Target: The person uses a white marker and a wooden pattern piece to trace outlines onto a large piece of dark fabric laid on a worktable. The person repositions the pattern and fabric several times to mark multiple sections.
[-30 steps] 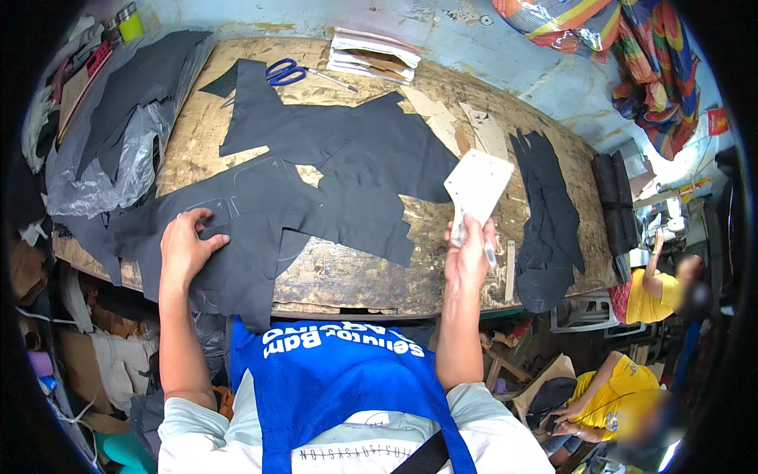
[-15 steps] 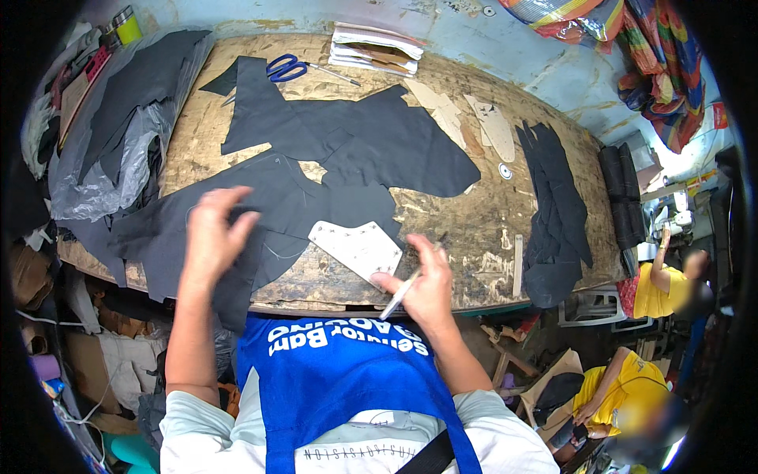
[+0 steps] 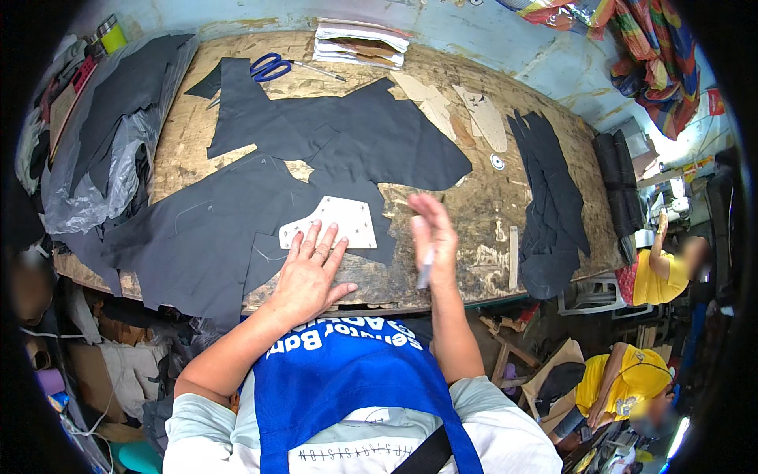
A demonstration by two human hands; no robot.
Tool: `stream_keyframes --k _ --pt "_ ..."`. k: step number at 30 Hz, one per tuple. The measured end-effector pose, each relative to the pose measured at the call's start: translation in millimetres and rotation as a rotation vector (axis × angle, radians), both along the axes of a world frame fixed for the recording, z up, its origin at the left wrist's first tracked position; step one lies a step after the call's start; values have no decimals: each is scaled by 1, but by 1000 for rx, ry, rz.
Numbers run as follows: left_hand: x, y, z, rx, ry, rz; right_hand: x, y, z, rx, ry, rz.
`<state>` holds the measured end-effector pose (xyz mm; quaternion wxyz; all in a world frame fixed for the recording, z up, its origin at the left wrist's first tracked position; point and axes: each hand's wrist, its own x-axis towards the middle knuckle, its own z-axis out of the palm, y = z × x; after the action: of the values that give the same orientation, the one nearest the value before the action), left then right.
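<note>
"What's nearest, at the bottom of the frame?"

"A blue apron (image 3: 355, 375). Just above it, left of centre, is the left hand (image 3: 310, 272)."

"And its fingers?"

"Spread out flat and unclenched, the tips of some resting on the lower edge of a white template (image 3: 335, 215)."

"Where does that template lie?"

"Near the middle of the frame, on the black cloth (image 3: 213, 229), which runs off to the left and has pale lines drawn on it."

"What about the right hand (image 3: 436, 231)?"

"It's just right of centre, raised and apart from the template. Its fingers point upward, and it grasps a slim pale item (image 3: 426, 270) at the palm, too blurred for me to tell its kind."

"And around it?"

"Bare wooden tabletop (image 3: 474, 245). Toward the right, there's a narrow pale strip (image 3: 513, 257) and a pile of black pieces (image 3: 545, 213). Farther up sit a small white disc (image 3: 497, 162) and some beige card pieces (image 3: 483, 122)."

"And at the top?"

"Blue-handled scissors (image 3: 271, 68) at upper left, a pen (image 3: 320, 70) just beside them, then a paper stack (image 3: 359, 46) against the wall (image 3: 466, 31)."

"Anybody else?"

"2 people in yellow tops, at the right (image 3: 662, 272) and the lower right (image 3: 624, 379)."
</note>
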<state>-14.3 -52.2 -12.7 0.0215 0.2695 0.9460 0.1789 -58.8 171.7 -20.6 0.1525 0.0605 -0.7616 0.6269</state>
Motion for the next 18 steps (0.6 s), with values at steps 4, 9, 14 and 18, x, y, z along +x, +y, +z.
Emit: stream_keyframes --k 4,9,14,18 --pt "-9 -1 -1 19 -1 -25 -1 19 -12 -352 61 -46" --pt "-13 3 1 27 -16 -45 -4 25 -25 -429 11 -137" --pt "-7 13 0 38 -33 2 -8 9 -14 -421 -70 -200" --pt "-9 11 -3 112 -53 -18 -10 -16 3 -515 -43 -30"
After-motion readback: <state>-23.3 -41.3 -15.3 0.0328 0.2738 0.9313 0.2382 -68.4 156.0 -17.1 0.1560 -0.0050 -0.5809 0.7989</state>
